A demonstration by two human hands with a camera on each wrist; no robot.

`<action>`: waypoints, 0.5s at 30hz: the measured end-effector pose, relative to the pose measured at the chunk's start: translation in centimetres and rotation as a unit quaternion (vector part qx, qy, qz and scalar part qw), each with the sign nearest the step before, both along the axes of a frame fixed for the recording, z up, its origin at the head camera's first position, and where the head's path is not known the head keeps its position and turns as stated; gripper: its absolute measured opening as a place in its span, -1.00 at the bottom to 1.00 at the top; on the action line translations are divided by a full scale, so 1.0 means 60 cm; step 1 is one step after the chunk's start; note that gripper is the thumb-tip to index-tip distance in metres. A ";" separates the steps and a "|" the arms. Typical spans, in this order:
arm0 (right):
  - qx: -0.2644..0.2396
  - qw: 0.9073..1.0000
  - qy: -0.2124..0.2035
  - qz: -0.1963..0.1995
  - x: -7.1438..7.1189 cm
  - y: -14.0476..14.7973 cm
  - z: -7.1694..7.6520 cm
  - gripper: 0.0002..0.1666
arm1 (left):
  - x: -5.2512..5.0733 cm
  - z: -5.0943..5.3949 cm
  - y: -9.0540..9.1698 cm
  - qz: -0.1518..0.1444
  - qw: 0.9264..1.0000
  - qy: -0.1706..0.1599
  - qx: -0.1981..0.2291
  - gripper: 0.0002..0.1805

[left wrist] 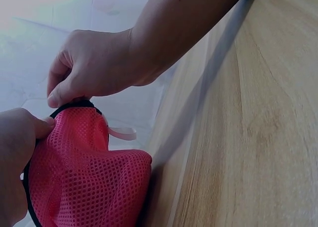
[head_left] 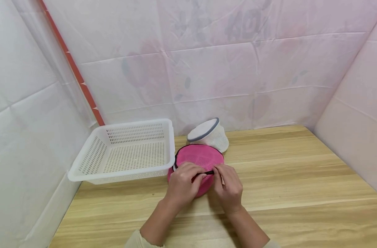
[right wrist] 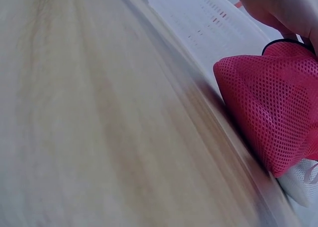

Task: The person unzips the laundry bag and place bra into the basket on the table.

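Observation:
A pink mesh bag (head_left: 199,155) with black edging stands on the wooden table, its round top tilted toward the head camera. The left hand (head_left: 183,182) pinches the bag's black edge on the near side. Just right of it, the right hand (head_left: 228,187) pinches the same edge between thumb and fingers. The left wrist view shows both hands along the black rim of the pink mesh (left wrist: 94,172), with a pale strap beside it. In the right wrist view the mesh side (right wrist: 268,103) hangs below a hand at the upper right.
A white plastic basket (head_left: 169,165) sits left of the bag, close against it. Behind the bag, a white mesh bag (head_left: 217,137) with a grey rim lies tilted near the cloth-covered back wall. Wooden tabletop (head_left: 294,172) extends to the right.

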State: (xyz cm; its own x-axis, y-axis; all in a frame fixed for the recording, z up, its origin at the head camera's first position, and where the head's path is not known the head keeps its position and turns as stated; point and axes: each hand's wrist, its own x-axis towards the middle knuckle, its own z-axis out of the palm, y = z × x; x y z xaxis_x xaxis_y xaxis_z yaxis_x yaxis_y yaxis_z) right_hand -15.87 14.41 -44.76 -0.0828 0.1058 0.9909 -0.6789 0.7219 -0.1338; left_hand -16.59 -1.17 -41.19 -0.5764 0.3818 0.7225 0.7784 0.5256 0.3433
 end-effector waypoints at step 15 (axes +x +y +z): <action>-0.018 1.000 -0.014 -0.010 -0.003 0.007 -0.007 -0.79 | -0.002 -0.004 0.000 -0.004 1.000 0.024 0.007 -0.93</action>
State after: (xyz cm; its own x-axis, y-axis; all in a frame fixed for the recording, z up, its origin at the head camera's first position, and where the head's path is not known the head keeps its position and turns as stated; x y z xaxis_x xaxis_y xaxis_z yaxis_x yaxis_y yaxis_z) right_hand -16.02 14.82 -45.19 -0.1070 0.1441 0.9838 -0.6600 0.7297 -0.1786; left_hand -16.73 -1.19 -41.42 -0.5374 0.3757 0.7550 0.7988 0.5138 0.3129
